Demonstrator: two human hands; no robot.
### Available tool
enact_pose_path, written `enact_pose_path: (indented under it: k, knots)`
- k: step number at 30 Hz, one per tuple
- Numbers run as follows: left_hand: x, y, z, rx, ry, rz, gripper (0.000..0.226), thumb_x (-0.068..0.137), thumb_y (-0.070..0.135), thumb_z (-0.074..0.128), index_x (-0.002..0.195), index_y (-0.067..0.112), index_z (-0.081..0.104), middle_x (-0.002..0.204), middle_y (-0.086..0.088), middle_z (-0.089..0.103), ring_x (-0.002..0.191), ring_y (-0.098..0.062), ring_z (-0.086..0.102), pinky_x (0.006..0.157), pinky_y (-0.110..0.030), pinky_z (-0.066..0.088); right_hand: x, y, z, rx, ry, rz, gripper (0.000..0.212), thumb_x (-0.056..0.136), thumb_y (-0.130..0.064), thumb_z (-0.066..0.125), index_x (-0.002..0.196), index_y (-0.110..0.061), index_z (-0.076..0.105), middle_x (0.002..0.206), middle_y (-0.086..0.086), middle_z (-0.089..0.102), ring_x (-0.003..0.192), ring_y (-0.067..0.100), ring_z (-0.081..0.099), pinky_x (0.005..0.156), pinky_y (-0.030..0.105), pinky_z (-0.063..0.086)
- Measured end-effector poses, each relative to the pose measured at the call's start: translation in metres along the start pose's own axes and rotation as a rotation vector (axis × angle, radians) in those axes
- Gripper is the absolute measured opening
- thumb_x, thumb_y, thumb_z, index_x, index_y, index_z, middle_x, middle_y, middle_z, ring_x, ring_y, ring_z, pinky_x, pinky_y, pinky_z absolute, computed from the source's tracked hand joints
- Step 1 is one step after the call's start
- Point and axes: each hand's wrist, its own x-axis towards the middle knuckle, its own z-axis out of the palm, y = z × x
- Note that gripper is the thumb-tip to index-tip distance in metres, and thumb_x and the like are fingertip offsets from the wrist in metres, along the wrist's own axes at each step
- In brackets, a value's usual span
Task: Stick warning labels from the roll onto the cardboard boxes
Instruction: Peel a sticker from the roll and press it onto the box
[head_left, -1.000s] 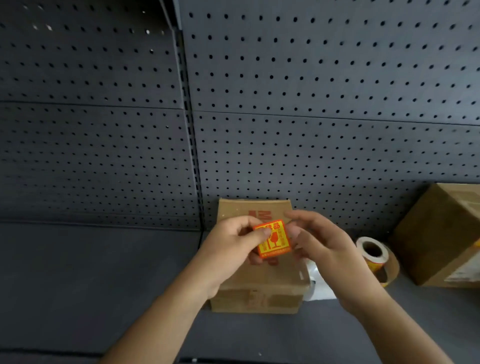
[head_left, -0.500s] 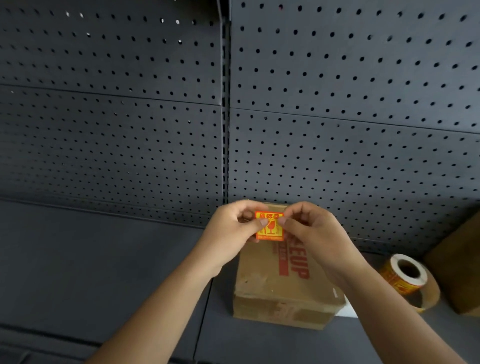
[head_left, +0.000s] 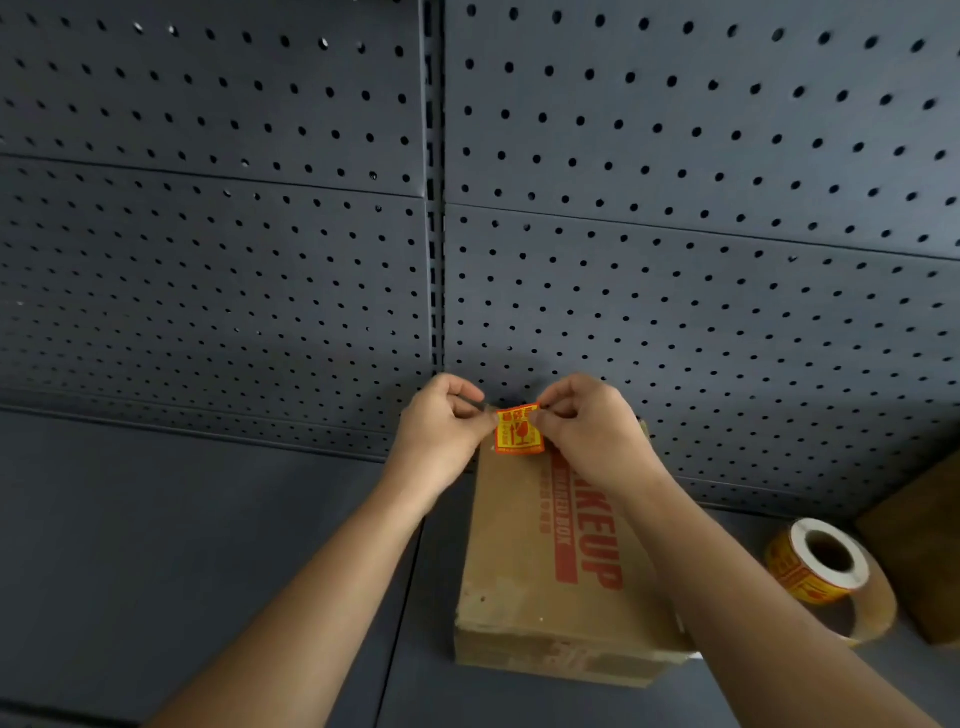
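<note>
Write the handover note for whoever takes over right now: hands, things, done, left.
Hands: left hand pinches the warning label at its upper left corner; right hand pinches the upper right.
The label hangs over the far end of the MAKEUP box; contact unclear.
The label roll sits on the shelf right of that box, second box beyond it.
Done: one label off the roll. Left: press it flat, then the second box.

Both hands, left (head_left: 439, 434) and right (head_left: 587, 431), pinched the warning label (head_left: 517, 431) by its top corners above the cardboard box (head_left: 524, 561)'s far end; the label roll (head_left: 815, 564) lay right.
</note>
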Motion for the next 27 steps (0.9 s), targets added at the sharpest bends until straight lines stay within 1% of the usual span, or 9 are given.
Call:
enact_pose_path:
  k: [3,5,7,10,13,17,21,24,27]
  knots:
    - [0.003,-0.005,0.0,-0.03,0.015,-0.005,0.016,0.09,0.023,0.074,0.099,0.024,0.061,0.091,-0.003,0.072,0.086,-0.019,0.068,0.074,-0.037,0.053,0.002,-0.001,0.001,0.02,-0.028,0.003,0.005,0.094,-0.023,0.069,0.097,-0.024,0.065,0.091,-0.004,0.071,0.077,0.006,0.064,0.06,0.016,0.043]
    - [0.002,-0.008,-0.001,-0.037,0.026,0.007,0.013,0.092,0.027,0.071,0.1,0.026,0.061,0.094,-0.002,0.071,0.089,-0.019,0.068,0.079,-0.04,0.055,0.002,-0.002,-0.001,0.141,-0.061,0.026,0.006,0.095,-0.021,0.069,0.1,-0.02,0.066,0.087,-0.005,0.071,0.065,-0.002,0.06,0.057,0.011,0.044]
    - [0.001,-0.008,-0.001,-0.038,0.008,0.01,0.009,0.095,0.028,0.068,0.102,0.027,0.063,0.097,-0.001,0.07,0.091,-0.018,0.068,0.082,-0.041,0.055,0.001,-0.003,-0.005,0.25,-0.106,0.062,0.008,0.095,-0.019,0.069,0.102,-0.017,0.066,0.084,-0.003,0.07,0.059,-0.002,0.056,0.055,0.01,0.044]
    - [-0.002,-0.006,-0.001,-0.046,-0.042,0.015,0.01,0.098,0.032,0.064,0.105,0.027,0.068,0.098,0.006,0.071,0.094,-0.011,0.066,0.077,-0.03,0.052,0.002,-0.004,-0.007,0.347,-0.153,0.123,0.01,0.095,-0.017,0.068,0.105,-0.015,0.067,0.085,-0.001,0.07,0.067,0.006,0.056,0.061,0.018,0.047]
    - [-0.004,-0.004,-0.002,-0.1,-0.088,-0.006,0.017,0.099,0.036,0.061,0.103,0.024,0.073,0.09,0.009,0.071,0.083,-0.002,0.063,0.071,-0.023,0.043,0.004,-0.003,-0.007,0.362,-0.139,0.157,0.009,0.094,-0.017,0.07,0.103,-0.016,0.067,0.081,-0.003,0.068,0.067,0.008,0.055,0.061,0.02,0.047]
    - [0.001,-0.006,-0.004,-0.158,-0.072,-0.057,0.008,0.097,0.024,0.066,0.097,0.022,0.074,0.085,0.006,0.07,0.075,-0.005,0.062,0.066,-0.02,0.046,0.005,-0.003,-0.004,0.239,-0.12,0.118,0.012,0.094,-0.019,0.07,0.103,-0.017,0.064,0.072,-0.008,0.065,0.053,-0.001,0.054,0.05,0.011,0.043]
    - [0.006,-0.009,-0.002,-0.076,-0.059,-0.02,0.005,0.094,0.016,0.07,0.097,0.017,0.074,0.087,-0.001,0.072,0.072,-0.005,0.062,0.061,-0.016,0.048,0.006,0.0,0.003,-0.004,-0.061,0.023,0.013,0.094,-0.023,0.069,0.103,-0.023,0.059,0.087,-0.002,0.071,0.069,0.005,0.062,0.058,0.016,0.042]
    - [0.009,-0.011,0.001,0.013,-0.013,0.037,0.005,0.091,0.019,0.074,0.096,0.02,0.072,0.088,0.001,0.073,0.077,-0.009,0.066,0.066,-0.02,0.048,0.005,0.0,0.007,-0.105,-0.049,-0.006,0.015,0.095,-0.022,0.066,0.107,-0.023,0.057,0.09,-0.003,0.069,0.07,0.004,0.06,0.054,0.012,0.038]
    - [0.01,-0.009,0.003,0.157,0.022,0.1,0.01,0.091,0.022,0.075,0.097,0.021,0.068,0.085,0.003,0.069,0.078,-0.008,0.066,0.066,-0.018,0.047,0.003,-0.002,0.008,-0.162,-0.047,-0.028,0.017,0.095,-0.018,0.065,0.109,-0.022,0.056,0.092,-0.004,0.065,0.071,0.004,0.059,0.053,0.012,0.039]
